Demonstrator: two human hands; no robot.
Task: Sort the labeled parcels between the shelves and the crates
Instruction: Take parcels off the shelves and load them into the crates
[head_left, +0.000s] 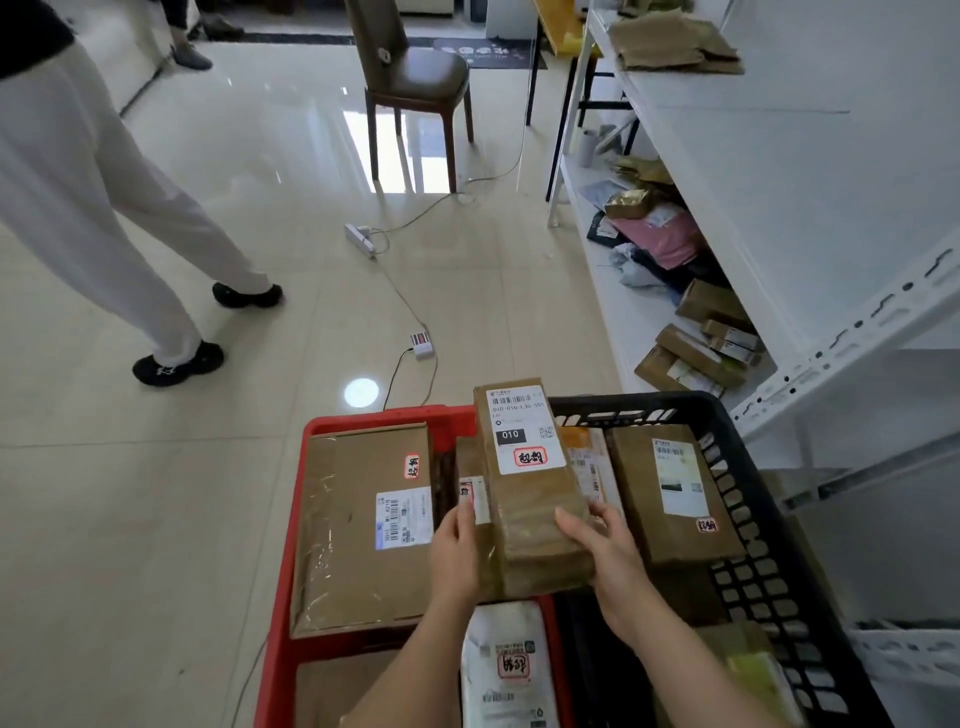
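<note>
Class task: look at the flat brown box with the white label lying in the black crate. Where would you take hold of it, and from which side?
Grip the flat brown box by its two long edges, coming from above. It lies label-up in the black crate, so its top is open, while neighbouring parcels and the crate wall crowd its sides.

Red crate (291, 525) cut off below; parcel labels' (524, 434) small print unreadable.
</note>
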